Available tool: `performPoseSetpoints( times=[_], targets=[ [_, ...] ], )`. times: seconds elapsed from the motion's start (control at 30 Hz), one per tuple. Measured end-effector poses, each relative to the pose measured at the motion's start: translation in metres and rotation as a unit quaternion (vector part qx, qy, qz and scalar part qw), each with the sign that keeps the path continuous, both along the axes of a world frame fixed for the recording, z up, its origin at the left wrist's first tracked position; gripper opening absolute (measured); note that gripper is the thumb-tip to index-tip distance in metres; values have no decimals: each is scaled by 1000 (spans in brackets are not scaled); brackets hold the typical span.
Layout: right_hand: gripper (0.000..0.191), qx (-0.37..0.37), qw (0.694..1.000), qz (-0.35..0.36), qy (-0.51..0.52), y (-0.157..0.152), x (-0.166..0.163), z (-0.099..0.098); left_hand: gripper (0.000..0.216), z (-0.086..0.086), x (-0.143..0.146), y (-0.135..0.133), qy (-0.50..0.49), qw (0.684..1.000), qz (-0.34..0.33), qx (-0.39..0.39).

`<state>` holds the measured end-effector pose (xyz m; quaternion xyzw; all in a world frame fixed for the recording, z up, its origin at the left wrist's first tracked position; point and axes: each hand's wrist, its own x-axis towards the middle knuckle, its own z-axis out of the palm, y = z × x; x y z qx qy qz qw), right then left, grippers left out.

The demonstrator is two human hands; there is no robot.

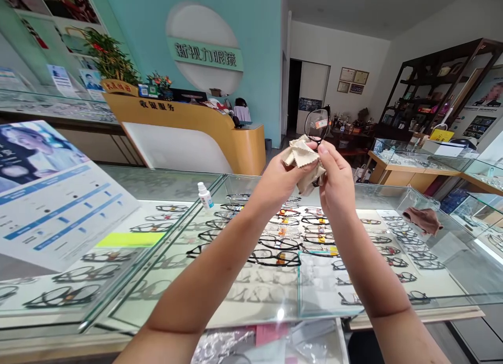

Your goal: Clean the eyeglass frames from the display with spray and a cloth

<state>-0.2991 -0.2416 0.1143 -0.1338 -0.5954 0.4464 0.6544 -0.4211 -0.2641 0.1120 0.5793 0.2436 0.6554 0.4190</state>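
Observation:
I hold a pair of black-framed glasses point(317, 124) up in front of me, above a glass display counter point(220, 196). A small tag shows on one lens. My left hand point(280, 179) is closed on a beige cleaning cloth point(299, 155) wrapped around the lower part of the glasses. My right hand point(335, 182) is closed too, its fingers pinching the frame and the cloth from the right. The two hands touch each other.
A small white dropper bottle point(205, 195) stands on the counter glass to the left. Rows of eyeglass frames point(283, 238) lie inside the case. A printed poster point(47, 191) lies at left, a brown cloth point(423, 219) at right. A yellow reception desk point(188, 128) stands behind.

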Motion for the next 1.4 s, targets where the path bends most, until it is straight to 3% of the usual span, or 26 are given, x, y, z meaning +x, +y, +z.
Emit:
performPoseSetpoints(
  times=[0.23,0.4,0.53,0.67,0.93,1.17,1.4],
  targets=[
    [33,-30,997,70,28,-9,-6,2,58,-3,7,-5,3,1000,-17,1],
    [36,-16,997,40,57,-11,-6,-1,68,-3,12,-9,27,997,-50,51],
    [39,-13,999,18,39,-10,-3,0,84,-2,10,-12,54,993,-98,44],
    [41,-5,999,20,38,-11,-4,-1,72,-3,9,-10,4,999,-51,14],
    [36,7,996,29,79,-13,-5,2,57,-3,14,-8,-2,999,-10,49],
    [41,-50,997,48,45,-19,-8,4,54,-5,19,-7,-20,997,39,67],
    [44,-44,996,71,-25,-20,-5,4,54,-4,20,-11,1,998,43,48]
  ],
)
